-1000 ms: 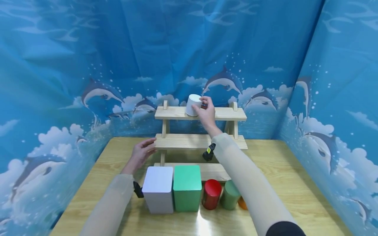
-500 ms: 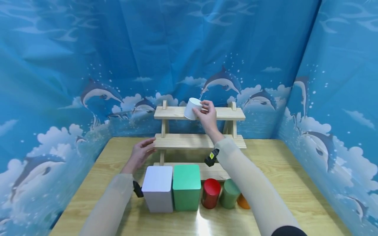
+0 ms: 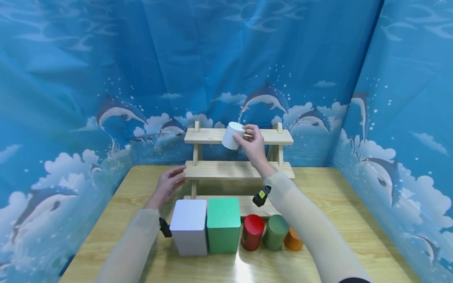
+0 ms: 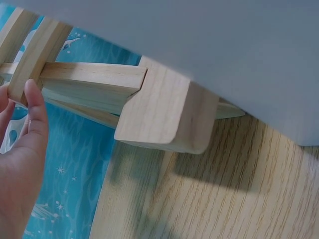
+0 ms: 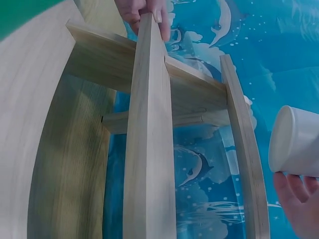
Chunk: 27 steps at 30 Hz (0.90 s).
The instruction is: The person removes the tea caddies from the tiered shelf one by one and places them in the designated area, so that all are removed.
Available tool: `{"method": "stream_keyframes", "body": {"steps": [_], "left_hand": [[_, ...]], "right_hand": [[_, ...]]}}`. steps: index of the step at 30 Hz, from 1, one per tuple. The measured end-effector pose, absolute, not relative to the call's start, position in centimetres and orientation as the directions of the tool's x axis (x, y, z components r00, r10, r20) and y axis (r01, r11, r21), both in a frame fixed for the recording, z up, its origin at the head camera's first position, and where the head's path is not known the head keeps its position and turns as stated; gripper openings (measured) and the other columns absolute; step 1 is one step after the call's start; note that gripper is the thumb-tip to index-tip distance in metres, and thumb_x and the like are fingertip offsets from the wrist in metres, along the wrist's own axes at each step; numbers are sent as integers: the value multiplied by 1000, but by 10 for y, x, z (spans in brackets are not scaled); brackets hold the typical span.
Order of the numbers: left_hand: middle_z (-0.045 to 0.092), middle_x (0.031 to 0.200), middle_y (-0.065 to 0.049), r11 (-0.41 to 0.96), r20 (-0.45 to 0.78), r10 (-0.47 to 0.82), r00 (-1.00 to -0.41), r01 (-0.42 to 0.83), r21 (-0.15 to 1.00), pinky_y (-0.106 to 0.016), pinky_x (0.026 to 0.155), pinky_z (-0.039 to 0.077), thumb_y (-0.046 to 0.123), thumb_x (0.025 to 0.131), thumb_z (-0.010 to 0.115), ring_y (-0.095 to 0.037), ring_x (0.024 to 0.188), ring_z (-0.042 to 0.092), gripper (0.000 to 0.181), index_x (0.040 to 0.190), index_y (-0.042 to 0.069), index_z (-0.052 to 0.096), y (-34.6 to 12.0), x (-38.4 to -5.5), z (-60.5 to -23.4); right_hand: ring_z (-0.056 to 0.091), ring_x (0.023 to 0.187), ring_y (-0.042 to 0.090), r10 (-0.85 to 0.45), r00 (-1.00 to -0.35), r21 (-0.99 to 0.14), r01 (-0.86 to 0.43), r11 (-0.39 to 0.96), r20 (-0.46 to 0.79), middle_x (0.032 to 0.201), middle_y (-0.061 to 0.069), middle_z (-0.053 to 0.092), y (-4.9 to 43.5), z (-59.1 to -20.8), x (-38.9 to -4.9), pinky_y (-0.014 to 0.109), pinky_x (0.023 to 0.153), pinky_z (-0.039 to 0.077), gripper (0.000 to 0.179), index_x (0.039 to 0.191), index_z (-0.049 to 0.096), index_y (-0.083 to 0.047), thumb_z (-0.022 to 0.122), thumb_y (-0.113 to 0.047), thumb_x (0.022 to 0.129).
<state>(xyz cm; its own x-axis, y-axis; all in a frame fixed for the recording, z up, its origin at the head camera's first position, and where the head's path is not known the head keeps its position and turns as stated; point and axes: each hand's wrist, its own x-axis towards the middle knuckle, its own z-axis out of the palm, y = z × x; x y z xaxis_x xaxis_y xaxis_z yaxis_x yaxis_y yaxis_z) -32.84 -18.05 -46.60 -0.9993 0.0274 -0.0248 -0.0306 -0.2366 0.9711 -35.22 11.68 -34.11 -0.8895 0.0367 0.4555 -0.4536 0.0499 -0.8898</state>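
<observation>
A white cylinder (image 3: 232, 136), slightly tilted, is held by my right hand (image 3: 254, 145) in front of the top board of a stepped wooden shelf (image 3: 226, 169). Its thumb and fingers grasp the cylinder's right side in the head view. In the right wrist view the white cylinder (image 5: 294, 142) appears at the right edge, the fingers (image 5: 291, 189) against it. My left hand (image 3: 168, 184) grips the left end of the middle board. In the left wrist view the fingers (image 4: 35, 107) pinch that board end, and a large pale block (image 4: 224, 45) covers the upper part.
On the wooden table (image 3: 134, 188), before the shelf, stand a white block (image 3: 189, 226), a green block (image 3: 223, 226), a red cylinder (image 3: 253, 232), a green cylinder (image 3: 275, 232) and an orange object (image 3: 293, 239) partly behind the right sleeve. A blue dolphin-print curtain (image 3: 226, 59) surrounds the table.
My right hand has drawn the white cylinder off the top board, down and toward me, and it is now tilted. The left hand has stayed at the middle board.
</observation>
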Motion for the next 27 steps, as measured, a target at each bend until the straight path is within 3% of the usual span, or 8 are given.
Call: {"method": "stream_keyframes", "body": {"steps": [6, 15, 27], "left_hand": [[56, 117, -4, -235, -22, 22, -1000, -26, 972, -29, 84, 53, 9, 90, 61, -13, 96, 59, 43, 130, -1, 49, -180, -329, -466], [52, 124, -8, -209, -23, 36, -999, -30, 977, -30, 86, 52, 12, 90, 61, -14, 99, 59, 44, 131, 1, 49, -180, -329, -466], [53, 122, -6, -211, -33, 46, -998, -42, 976, -29, 86, 52, 13, 89, 63, -13, 100, 58, 48, 132, 0, 48, -181, -329, -465]], "right_hand": [[58, 98, 26, 28, -909, -909, -416, 16, 416, 111, 14, 54, 124, -339, -341, 41, 77, 55, 41, 115, 47, -7, 71, -18, 84], [59, 96, 27, 19, -911, -910, -413, -38, 412, 113, 15, 55, 134, -337, -329, 56, 82, 50, 42, 115, 47, -6, 71, -19, 84], [60, 96, 25, 6, -917, -917, -398, -29, 398, 112, 15, 56, 148, -340, -308, 47, 78, 55, 41, 115, 47, -5, 70, -16, 84]]}}
